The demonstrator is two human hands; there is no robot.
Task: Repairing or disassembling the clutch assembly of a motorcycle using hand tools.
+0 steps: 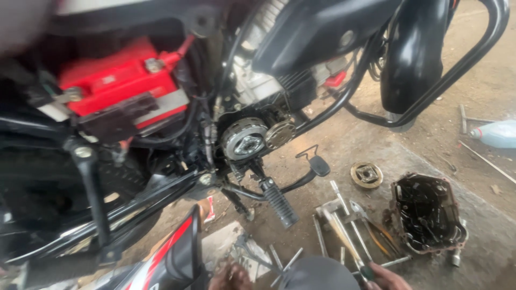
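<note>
Only the tops of my hands show at the bottom edge. My left hand (230, 277) is low by a white scrap (220, 244) with thin metal tools (279, 261) lying on it; its fingers are cut off by the frame. My right hand (387, 280) rests its fingers on the green handle of a long screwdriver (344, 236) that lies among spanners (336, 207) on the ground. Above them stands a motorcycle with its side cover off, showing the round clutch (244, 138) and a brass-coloured gear (280, 132).
The removed engine cover (428, 213) lies inside-up at the right, a round clutch plate (366, 174) beside it. A red battery (121, 80), footpeg (279, 204), brake pedal (318, 164) and black crash bar (441, 86) stick out. A dark rounded shape (320, 275) sits between my hands.
</note>
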